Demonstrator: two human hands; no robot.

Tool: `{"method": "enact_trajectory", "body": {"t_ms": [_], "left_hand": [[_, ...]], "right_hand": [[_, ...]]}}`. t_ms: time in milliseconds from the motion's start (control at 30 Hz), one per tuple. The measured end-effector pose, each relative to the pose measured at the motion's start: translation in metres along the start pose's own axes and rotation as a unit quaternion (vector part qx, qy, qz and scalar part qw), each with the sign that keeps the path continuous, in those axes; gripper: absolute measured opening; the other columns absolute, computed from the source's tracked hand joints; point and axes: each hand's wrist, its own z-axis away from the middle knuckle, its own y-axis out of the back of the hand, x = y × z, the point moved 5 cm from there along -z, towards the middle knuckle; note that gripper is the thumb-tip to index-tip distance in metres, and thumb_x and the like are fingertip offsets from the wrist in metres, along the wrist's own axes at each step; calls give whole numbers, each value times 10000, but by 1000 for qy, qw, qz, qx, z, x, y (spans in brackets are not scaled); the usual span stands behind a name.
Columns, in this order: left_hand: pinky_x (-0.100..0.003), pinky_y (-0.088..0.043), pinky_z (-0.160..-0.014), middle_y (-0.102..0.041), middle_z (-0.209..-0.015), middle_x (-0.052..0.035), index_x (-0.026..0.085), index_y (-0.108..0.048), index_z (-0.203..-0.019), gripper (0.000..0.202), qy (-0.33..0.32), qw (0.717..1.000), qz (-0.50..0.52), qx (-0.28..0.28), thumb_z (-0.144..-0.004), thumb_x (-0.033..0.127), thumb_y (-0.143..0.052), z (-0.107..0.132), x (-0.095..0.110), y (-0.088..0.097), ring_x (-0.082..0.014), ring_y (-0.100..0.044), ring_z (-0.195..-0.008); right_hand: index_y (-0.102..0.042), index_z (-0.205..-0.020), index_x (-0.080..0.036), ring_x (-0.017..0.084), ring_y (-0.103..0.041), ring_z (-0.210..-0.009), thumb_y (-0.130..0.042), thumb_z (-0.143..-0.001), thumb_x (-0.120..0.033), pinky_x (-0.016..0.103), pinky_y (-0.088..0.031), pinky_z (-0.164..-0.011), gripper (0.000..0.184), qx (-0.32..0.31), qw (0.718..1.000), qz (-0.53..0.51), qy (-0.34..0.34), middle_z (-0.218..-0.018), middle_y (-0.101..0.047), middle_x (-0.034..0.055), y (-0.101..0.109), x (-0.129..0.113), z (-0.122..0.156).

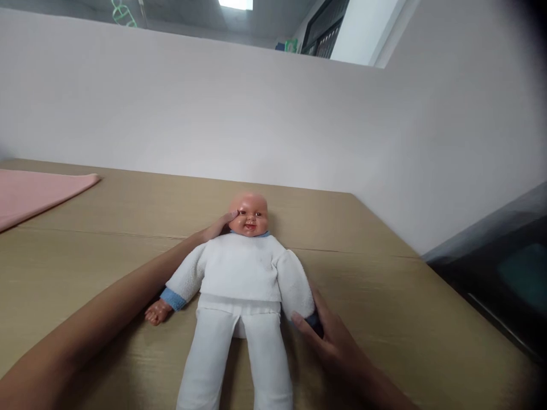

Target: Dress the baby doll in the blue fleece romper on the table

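A baby doll (241,267) in a white top and white trousers lies on its back on the wooden table (106,228), its bald head pointing away from me. My left hand (219,226) reaches along the doll's side, and its fingers rest against the side of the doll's head. My right hand (327,336) is closed around the end of the doll's other sleeve, near its blue cuff; the doll's hand there is hidden by my fingers. The doll's bare hand (157,312) on the left lies free on the table.
A pink cloth (34,193) lies flat at the table's far left. A white partition wall (256,114) runs along the table's back edge and right side. A dark object (508,273) sits beyond the table's right edge.
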Motion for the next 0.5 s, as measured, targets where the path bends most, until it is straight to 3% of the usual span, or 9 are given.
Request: {"method": "enact_trajectory", "body": {"t_ms": [233,367,500], "left_hand": [[-598,-382,-1446,-828,-1506,-169,165,-858,-1386,670,50,999,-5,-13,-986,703,-829,-3,-13,-1,-475,-618,-1607],[-544,-387,-1453,-756,-1622,-144,191,-835,-1463,660,14,1000,-13,-8,-996,657,-864,-5,-8,-3,-442,-566,-1660],[-562,-403,-1444,-726,-1656,-144,216,-764,-1578,706,-2,1000,-19,-21,-1027,651,-840,-8,-7,-2,-446,-575,-1652]], "right_hand": [[-753,-1458,-279,463,-770,-1294,-745,-1035,-688,639,-637,-1150,589,40,996,75,-23,-1385,-822,170,6,-1,4],[-793,-1429,-370,503,-762,-1345,-748,-1017,-694,670,-657,-1134,526,44,995,86,-38,-1410,-824,141,8,8,6],[-803,-1459,-459,542,-745,-1387,-794,-968,-683,680,-673,-1143,540,49,994,96,-33,-1430,-834,108,14,17,8]]}}
